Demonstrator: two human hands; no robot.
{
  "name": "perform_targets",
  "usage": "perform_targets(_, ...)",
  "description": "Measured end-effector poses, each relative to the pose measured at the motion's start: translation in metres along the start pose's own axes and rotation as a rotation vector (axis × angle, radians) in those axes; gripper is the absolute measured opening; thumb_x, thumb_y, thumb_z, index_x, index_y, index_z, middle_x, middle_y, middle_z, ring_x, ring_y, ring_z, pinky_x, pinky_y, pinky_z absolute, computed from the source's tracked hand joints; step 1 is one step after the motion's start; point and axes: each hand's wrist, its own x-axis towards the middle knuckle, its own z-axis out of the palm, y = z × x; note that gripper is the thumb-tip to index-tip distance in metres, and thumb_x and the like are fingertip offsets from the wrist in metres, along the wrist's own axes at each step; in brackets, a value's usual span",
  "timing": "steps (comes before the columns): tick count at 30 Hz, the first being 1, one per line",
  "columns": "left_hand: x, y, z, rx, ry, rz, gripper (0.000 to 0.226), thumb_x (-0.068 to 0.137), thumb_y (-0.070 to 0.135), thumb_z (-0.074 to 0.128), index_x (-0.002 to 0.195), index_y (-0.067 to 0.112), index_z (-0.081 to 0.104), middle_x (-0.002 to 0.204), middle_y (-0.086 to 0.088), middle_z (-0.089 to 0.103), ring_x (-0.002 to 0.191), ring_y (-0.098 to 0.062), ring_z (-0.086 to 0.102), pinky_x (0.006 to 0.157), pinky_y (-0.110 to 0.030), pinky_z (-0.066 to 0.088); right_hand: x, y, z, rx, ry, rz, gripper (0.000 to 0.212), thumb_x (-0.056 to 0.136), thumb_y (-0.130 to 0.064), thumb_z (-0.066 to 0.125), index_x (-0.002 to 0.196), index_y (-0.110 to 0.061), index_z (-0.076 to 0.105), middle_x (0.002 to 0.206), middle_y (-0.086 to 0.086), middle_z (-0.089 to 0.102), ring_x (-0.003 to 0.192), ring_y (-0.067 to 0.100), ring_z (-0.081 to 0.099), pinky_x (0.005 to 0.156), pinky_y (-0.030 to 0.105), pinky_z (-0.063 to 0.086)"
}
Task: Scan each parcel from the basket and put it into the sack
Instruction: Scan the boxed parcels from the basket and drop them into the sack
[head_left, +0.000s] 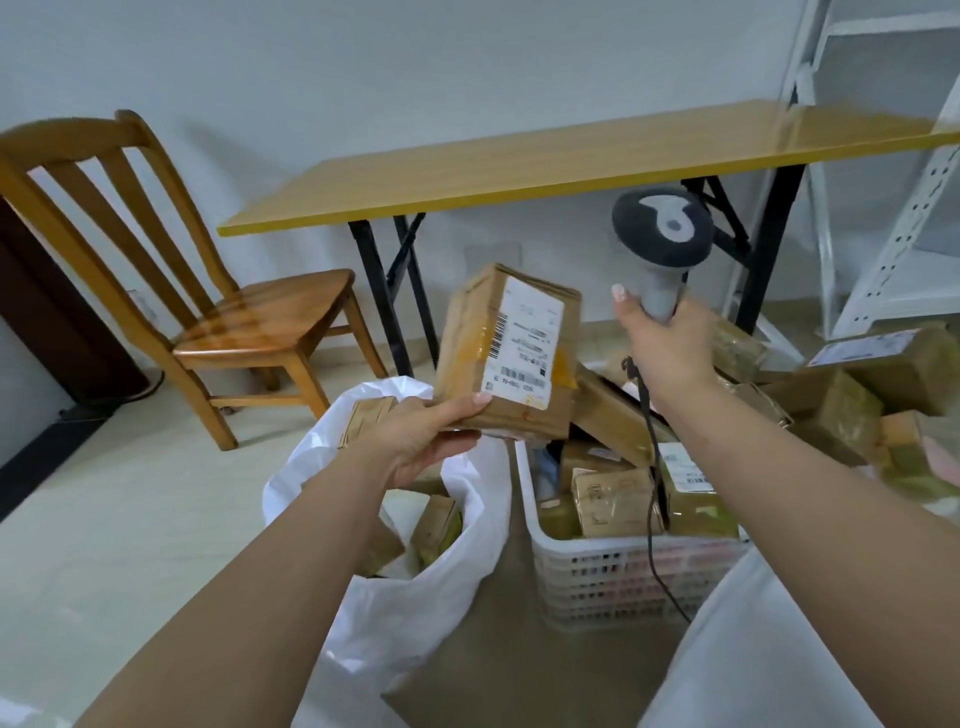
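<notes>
Nearest the lens, lower centre-left of frame: white sack (441, 577), mouth open, several brown boxes already inside. Just right of it, lower centre, white perforated basket (623, 582), heaped with parcels, more spilling off toward the right edge. Centre of frame, held-up parcel (511, 358), a taped brown box with white label and barcodes facing the camera, tilted, above the gap between sack and basket. Left hand (421, 439) grips its lower left corner, thumb on the front face, fingers under. Right hand (670, 340), centre-right, is wrapped round the grey handle of the scanner (662, 234); the head points away from the camera, not clearly at the label, its cable (652, 467) hanging down over the basket. Risks, as I judge them: the one-corner hold is thin, so the box could pivot and fall short of the sack; a scan may miss since the label faces the wearer, not the scanner window; the dangling cable could snag on stacked parcels and pull some out; the sack's limp rim may fold shut on the drop.
</notes>
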Motion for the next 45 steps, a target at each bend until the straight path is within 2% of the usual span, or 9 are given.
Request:
perform_targets(3, 0.003, -0.009, -0.006, -0.124, 0.121, 0.051, 0.071, 0.065, 0.027, 0.087, 0.125, 0.007, 0.056, 0.119, -0.010, 0.069, 0.108, -0.021, 0.067, 0.093, -0.035, 0.056, 0.000, -0.002, 0.004, 0.081, -0.173, 0.158, 0.021, 0.089, -0.022, 0.070, 0.103, -0.016, 0.056, 0.073, 0.002, 0.056, 0.056, 0.013, 0.053, 0.056, 0.030, 0.048)
perform_targets(8, 0.006, -0.022, -0.012, -0.270, 0.265, 0.135, 0.033, 0.082, 0.012, 0.077, 0.109, 0.009, 0.060, 0.109, -0.009, 0.072, 0.092, -0.017, 0.072, 0.065, -0.025, 0.059, -0.017, -0.012, 0.012, 0.207, -0.405, 0.397, 0.022, 0.090, -0.027, 0.069, 0.099, -0.012, 0.056, 0.062, 0.001, 0.053, 0.047, 0.011, 0.045, 0.047, 0.025, 0.043)
perform_targets(13, 0.018, -0.023, -0.026, -0.344, 0.383, 0.144, 0.055, 0.068, 0.018, 0.085, 0.114, 0.011, 0.057, 0.116, -0.010, 0.069, 0.106, -0.024, 0.068, 0.085, -0.035, 0.059, -0.023, -0.023, 0.018, 0.160, -0.536, 0.455, 0.042, 0.089, -0.030, 0.070, 0.120, -0.005, 0.055, 0.063, 0.001, 0.053, 0.046, 0.010, 0.043, 0.042, 0.022, 0.042)
perform_targets(15, 0.024, -0.019, -0.031, -0.364, 0.402, 0.153, 0.068, 0.062, 0.021, 0.087, 0.121, 0.009, 0.055, 0.118, -0.010, 0.068, 0.108, -0.026, 0.067, 0.085, -0.036, 0.059, -0.023, -0.027, 0.020, 0.130, -0.568, 0.452, 0.047, 0.089, -0.029, 0.070, 0.124, -0.003, 0.054, 0.060, 0.001, 0.052, 0.044, 0.010, 0.042, 0.041, 0.022, 0.041)
perform_targets(18, 0.033, -0.015, -0.037, -0.385, 0.394, 0.208, 0.056, 0.077, 0.013, 0.081, 0.125, 0.004, 0.053, 0.120, -0.011, 0.067, 0.108, -0.024, 0.067, 0.075, -0.029, 0.061, -0.023, -0.031, 0.020, 0.086, -0.591, 0.465, 0.048, 0.089, -0.029, 0.071, 0.125, -0.002, 0.053, 0.060, 0.002, 0.051, 0.042, 0.010, 0.041, 0.038, 0.020, 0.040)
perform_targets(25, 0.043, -0.010, -0.043, -0.367, 0.418, 0.221, 0.056, 0.080, 0.014, 0.080, 0.127, 0.005, 0.051, 0.122, -0.010, 0.065, 0.111, -0.024, 0.065, 0.088, -0.034, 0.058, -0.023, -0.041, 0.019, 0.041, -0.634, 0.501, 0.041, 0.089, -0.030, 0.070, 0.118, -0.005, 0.056, 0.060, 0.002, 0.047, 0.041, 0.009, 0.038, 0.038, 0.021, 0.039)
perform_targets(31, 0.044, -0.010, -0.043, -0.400, 0.422, 0.253, 0.056, 0.080, 0.010, 0.079, 0.128, 0.004, 0.050, 0.121, -0.011, 0.065, 0.107, -0.023, 0.066, 0.070, -0.027, 0.060, -0.021, -0.042, 0.016, 0.075, -0.647, 0.526, 0.033, 0.089, -0.031, 0.070, 0.109, -0.008, 0.059, 0.058, 0.001, 0.046, 0.040, 0.008, 0.037, 0.038, 0.020, 0.039)
perform_targets(42, 0.045, -0.013, -0.047, -0.406, 0.432, 0.259, 0.043, 0.080, 0.007, 0.078, 0.113, 0.009, 0.049, 0.115, -0.009, 0.063, 0.101, -0.021, 0.066, 0.063, -0.024, 0.059, -0.021, -0.041, 0.015, 0.094, -0.623, 0.529, 0.037, 0.088, -0.031, 0.071, 0.112, -0.006, 0.060, 0.058, 0.000, 0.047, 0.041, 0.008, 0.037, 0.038, 0.020, 0.039)
perform_targets(45, 0.042, -0.012, -0.060, -0.361, 0.445, 0.267, 0.061, 0.078, 0.009, 0.080, 0.129, 0.007, 0.046, 0.120, -0.008, 0.061, 0.102, -0.020, 0.065, 0.067, -0.026, 0.060, -0.022, -0.035, 0.019, 0.083, -0.621, 0.532, 0.044, 0.087, -0.032, 0.072, 0.119, -0.006, 0.057, 0.060, 0.001, 0.049, 0.041, 0.008, 0.038, 0.038, 0.020, 0.040)
